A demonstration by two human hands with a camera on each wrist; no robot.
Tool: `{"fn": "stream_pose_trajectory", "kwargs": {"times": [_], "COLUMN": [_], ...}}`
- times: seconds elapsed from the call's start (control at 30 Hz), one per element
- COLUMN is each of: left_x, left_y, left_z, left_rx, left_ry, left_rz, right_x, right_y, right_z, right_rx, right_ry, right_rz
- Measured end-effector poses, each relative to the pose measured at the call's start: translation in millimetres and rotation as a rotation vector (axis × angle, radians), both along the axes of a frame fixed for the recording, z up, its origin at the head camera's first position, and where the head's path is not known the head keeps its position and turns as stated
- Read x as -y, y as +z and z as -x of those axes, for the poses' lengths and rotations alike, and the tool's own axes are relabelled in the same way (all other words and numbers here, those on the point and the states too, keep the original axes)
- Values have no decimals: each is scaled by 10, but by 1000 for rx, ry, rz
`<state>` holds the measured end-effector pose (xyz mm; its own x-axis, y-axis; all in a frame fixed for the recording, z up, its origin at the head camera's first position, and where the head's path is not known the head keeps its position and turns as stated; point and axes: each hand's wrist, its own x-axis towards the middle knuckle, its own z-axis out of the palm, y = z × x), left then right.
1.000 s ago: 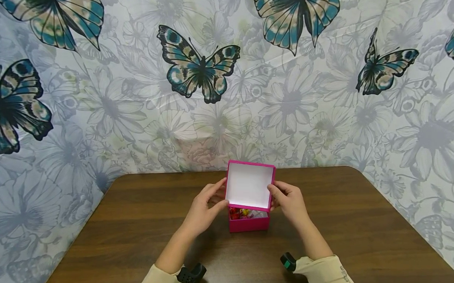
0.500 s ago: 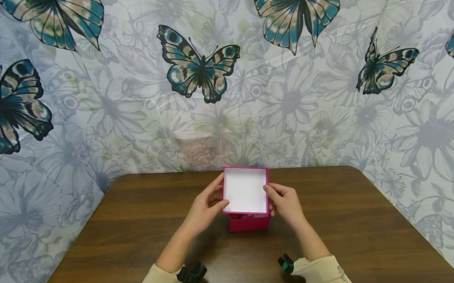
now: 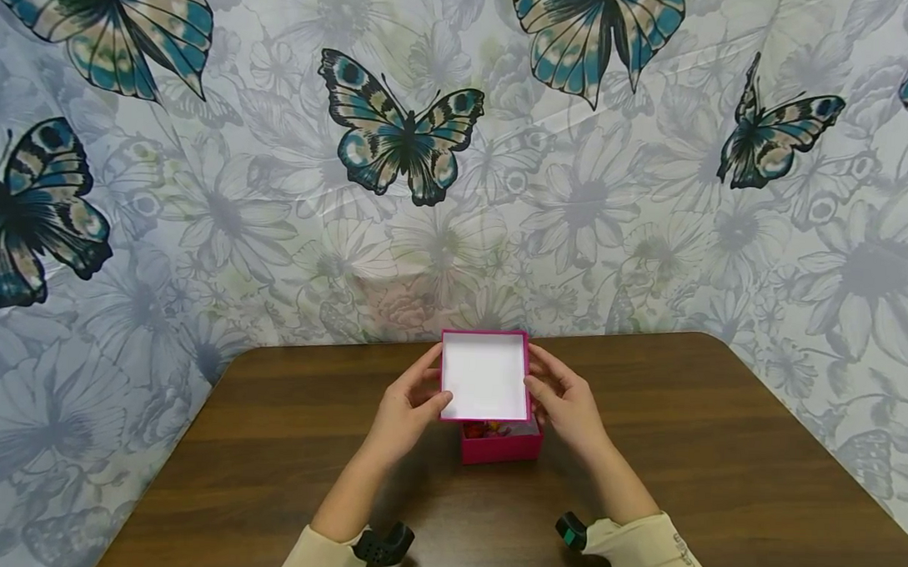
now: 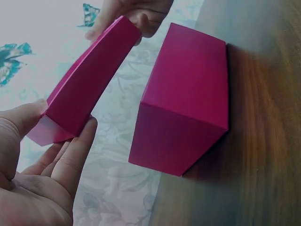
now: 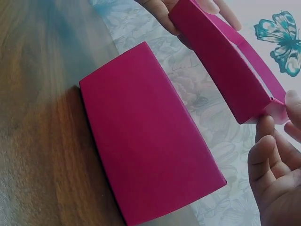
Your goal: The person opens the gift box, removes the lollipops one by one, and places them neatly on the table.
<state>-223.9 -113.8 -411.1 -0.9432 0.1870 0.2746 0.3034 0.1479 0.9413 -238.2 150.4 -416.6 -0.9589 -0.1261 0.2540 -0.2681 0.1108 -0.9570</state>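
Both hands hold a pink box lid (image 3: 484, 376) tilted up above the box, its white inside facing the head camera. My left hand (image 3: 402, 411) grips the lid's left side, thumb on the near edge and fingers behind. On the opposite side my right hand (image 3: 570, 404) pinches the lid between thumb and fingers. Under it a pink box (image 3: 501, 449) stands on the table, with red and yellow items (image 3: 486, 429) partly showing inside; the lid hides the rest. In the left wrist view, the lid (image 4: 89, 75) is apart from the box (image 4: 188, 80).
The brown wooden table (image 3: 291, 445) stretches out on both sides of the box. Behind its far edge hangs a floral cloth (image 3: 577, 204) with butterflies. Black bands (image 3: 383, 545) sit at the wrists beside the light sleeves.
The lid first came down lower over the box, hiding more of the contents. It has since shifted left and slightly up, and the right fingers have moved along its side.
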Motion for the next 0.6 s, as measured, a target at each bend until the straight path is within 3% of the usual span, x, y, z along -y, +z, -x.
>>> {"fn": "stream_pose_trajectory", "kwargs": {"times": [0.33, 0.6], "left_x": [164, 289], "left_y": [95, 145], "left_z": [19, 50], "left_rx": [60, 101], "left_ry": [52, 47], "left_rz": [-33, -15], "right_x": [118, 266], "right_y": [-68, -88], "right_z": [-55, -116], "right_rx": [-271, -303], "right_ry": [7, -8], "right_rz": [-181, -305]}}
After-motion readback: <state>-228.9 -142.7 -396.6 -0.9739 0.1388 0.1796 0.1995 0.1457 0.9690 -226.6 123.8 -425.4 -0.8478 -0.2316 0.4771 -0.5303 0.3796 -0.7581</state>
